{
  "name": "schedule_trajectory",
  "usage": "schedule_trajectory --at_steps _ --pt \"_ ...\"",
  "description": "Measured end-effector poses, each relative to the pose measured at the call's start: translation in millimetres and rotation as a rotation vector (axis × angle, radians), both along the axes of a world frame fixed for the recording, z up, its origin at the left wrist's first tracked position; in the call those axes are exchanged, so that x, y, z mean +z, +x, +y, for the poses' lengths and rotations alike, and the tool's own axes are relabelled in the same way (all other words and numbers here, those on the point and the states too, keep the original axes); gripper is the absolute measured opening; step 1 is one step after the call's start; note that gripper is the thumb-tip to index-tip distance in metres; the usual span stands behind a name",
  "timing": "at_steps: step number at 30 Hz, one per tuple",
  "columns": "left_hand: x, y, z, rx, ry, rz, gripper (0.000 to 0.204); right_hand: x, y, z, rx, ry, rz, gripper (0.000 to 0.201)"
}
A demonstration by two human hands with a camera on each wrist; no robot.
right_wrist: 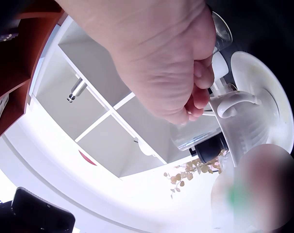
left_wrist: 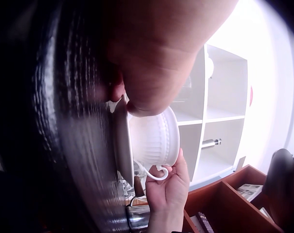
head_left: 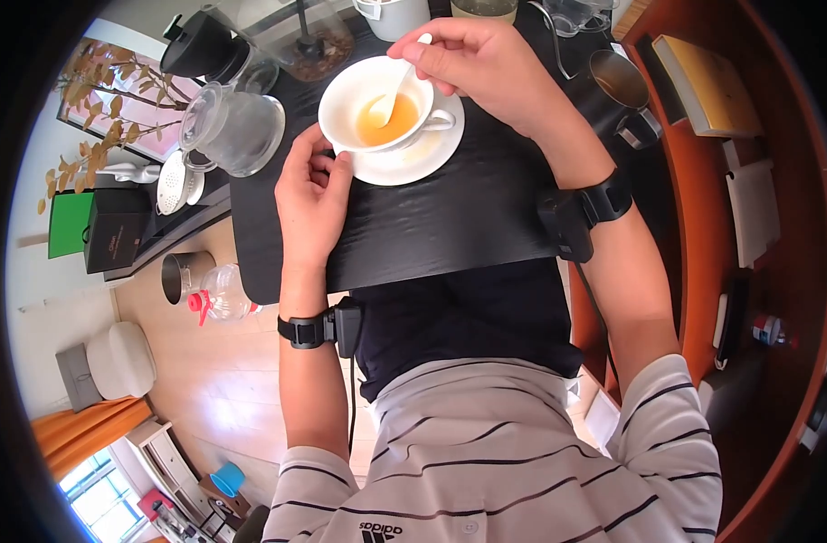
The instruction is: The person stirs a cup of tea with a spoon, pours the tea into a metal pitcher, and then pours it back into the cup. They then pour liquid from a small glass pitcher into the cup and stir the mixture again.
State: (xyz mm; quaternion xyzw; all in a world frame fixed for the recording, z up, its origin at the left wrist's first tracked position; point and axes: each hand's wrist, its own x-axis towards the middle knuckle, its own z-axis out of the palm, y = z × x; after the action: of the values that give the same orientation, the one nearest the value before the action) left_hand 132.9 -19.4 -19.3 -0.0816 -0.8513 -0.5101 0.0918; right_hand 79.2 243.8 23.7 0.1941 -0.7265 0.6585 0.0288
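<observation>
A white ceramic cup point(head_left: 343, 107) with a small looped handle point(head_left: 442, 119) stands upright on a round white saucer point(head_left: 391, 170), near the far side of a black, grained tabletop point(head_left: 450, 222). Amber liquid point(head_left: 401, 120) lies in the cup, and the bowl of a white spoon point(head_left: 396, 86) dips into it. The right hand point(head_left: 493, 77), above the cup's far right side, pinches the spoon's handle between thumb and fingers. The left hand point(head_left: 312, 201) grips the saucer's near left rim, thumb on top and fingers beneath; its wrist view shows it hiding part of the cup.

Left of the cup, near but apart, stands a clear glass pitcher point(head_left: 237, 131); behind it are a glass jar with a black top point(head_left: 201, 45) and a clear container of brown bits point(head_left: 318, 59). A white pot point(head_left: 393, 20) stands just beyond the cup. A silver metal mug point(head_left: 620, 83) stands to the right, past the right forearm, beside a reddish-brown wooden shelf point(head_left: 671, 167) holding a yellow book point(head_left: 692, 86).
</observation>
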Motion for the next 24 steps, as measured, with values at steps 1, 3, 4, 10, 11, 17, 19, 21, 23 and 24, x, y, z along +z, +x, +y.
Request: schedule_trajectory --at_steps 1,3,4,10,11,17,19,21,23,24 --pt "-0.5 0.2 0.1 -0.002 -0.001 -0.003 0.037 -1.5 0.3 1.1 0.01 -0.005 0.019 0.024" --pt "-2.1 0.2 -0.4 0.01 0.004 -0.003 0.037 -2.5 0.8 2.8 0.013 -0.009 0.036 0.025" --pt "-4.0 -0.6 -1.2 0.007 0.01 -0.004 0.037 -2.8 0.5 3.4 -0.03 -0.023 0.073 0.025" --pt "-5.3 -0.5 -3.1 0.013 -0.014 0.003 0.037 -3.8 2.1 2.7 -0.097 -0.113 0.054 0.02" --pt "-5.3 -0.8 -3.6 0.014 -0.027 0.005 0.036 -3.5 2.4 1.6 -0.109 -0.055 0.116 0.024" --pt "-3.8 -0.3 -2.5 0.009 0.0 -0.014 0.036 -2.8 9.9 -7.2 -0.032 -0.114 0.107 0.02" --pt "-4.3 -0.2 -3.3 0.007 -0.009 -0.003 0.036 -8.7 6.7 -7.1 -0.113 -0.064 0.19 0.019" --pt "-4.9 -0.4 -4.0 0.006 -0.018 0.009 0.037 -2.7 9.4 -6.5 -0.192 -0.015 0.273 0.019" --pt "-5.2 -0.6 -3.4 -0.005 -0.013 0.024 0.037 5.9 15.1 -0.8 -0.184 -0.047 0.123 0.016" --pt "-5.2 -0.5 -3.3 -0.004 -0.012 0.025 0.037 3.7 13.4 -1.3 -0.183 -0.047 0.123 0.016"
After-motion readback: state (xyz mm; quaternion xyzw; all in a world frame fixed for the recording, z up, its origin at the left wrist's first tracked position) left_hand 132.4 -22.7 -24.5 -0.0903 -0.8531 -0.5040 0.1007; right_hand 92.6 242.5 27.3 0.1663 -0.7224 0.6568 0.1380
